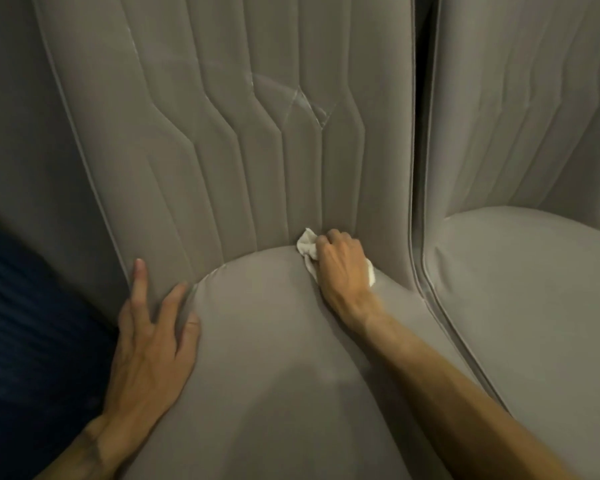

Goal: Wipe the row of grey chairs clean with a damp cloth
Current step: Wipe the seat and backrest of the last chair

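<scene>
A grey padded chair [264, 358] fills the middle of the view, its quilted backrest [222, 133] rising behind the rounded seat. My right hand [342, 268] grips a small white cloth [307, 245] and holds it in the crease where seat meets backrest. Some of the cloth also sticks out at the right of the fist. My left hand [153, 337] lies flat with spread fingers on the left edge of the seat, its fingertips touching the base of the backrest. Shiny streaks show on the backrest above the cloth.
A second grey chair [534, 289] stands close on the right, with a narrow dark gap between the two backrests. Another grey chair's side [11, 133] shows at the far left. Dark blue fabric [32, 341] lies at the lower left.
</scene>
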The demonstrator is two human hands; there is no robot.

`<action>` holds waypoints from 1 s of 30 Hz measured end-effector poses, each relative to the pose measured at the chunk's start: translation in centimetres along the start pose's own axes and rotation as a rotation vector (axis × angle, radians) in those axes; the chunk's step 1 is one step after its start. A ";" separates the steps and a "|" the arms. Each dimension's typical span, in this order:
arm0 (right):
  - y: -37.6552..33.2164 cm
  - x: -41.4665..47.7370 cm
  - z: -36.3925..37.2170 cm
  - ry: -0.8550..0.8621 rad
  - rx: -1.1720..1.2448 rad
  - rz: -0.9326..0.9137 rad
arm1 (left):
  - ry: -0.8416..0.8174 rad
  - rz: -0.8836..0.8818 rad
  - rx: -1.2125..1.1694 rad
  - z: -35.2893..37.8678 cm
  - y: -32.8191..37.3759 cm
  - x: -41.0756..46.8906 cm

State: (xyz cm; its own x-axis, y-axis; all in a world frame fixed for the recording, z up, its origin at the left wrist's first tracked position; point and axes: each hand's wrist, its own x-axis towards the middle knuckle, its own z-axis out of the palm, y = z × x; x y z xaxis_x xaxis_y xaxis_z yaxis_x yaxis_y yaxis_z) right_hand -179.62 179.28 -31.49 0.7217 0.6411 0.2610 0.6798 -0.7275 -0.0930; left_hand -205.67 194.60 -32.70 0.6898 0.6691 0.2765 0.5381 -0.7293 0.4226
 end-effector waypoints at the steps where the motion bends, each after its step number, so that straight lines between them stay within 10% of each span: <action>1: 0.4 -0.4 0.2 0.011 -0.023 0.055 | 0.002 -0.004 0.002 0.0 0.0 0.1; 7: -6.5 0.9 0.7 0.133 0.082 0.207 | 0.032 0.022 -0.027 0.3 0.1 0.0; 13: -11.3 -0.7 1.0 0.022 0.315 -0.297 | 0.092 0.064 -0.033 0.6 -0.8 0.1; 18: -7.2 1.2 1.2 0.105 0.169 0.083 | 0.135 0.103 -0.066 0.7 -1.2 0.2; 25: -16.0 -3.2 2.1 0.071 0.416 -0.358 | 0.140 0.128 -0.101 0.5 -1.6 0.1; 30: -13.4 0.8 1.8 0.059 0.222 -0.141 | 0.090 0.206 -0.027 -0.3 -3.9 -0.8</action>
State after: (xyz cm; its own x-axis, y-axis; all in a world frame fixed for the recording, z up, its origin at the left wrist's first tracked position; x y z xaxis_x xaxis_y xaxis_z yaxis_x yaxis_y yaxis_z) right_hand -187.97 189.99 -31.77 0.6132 0.7125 0.3409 0.7899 -0.5562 -0.2582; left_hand -208.49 196.95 -34.31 0.7373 0.5172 0.4347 0.3761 -0.8487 0.3718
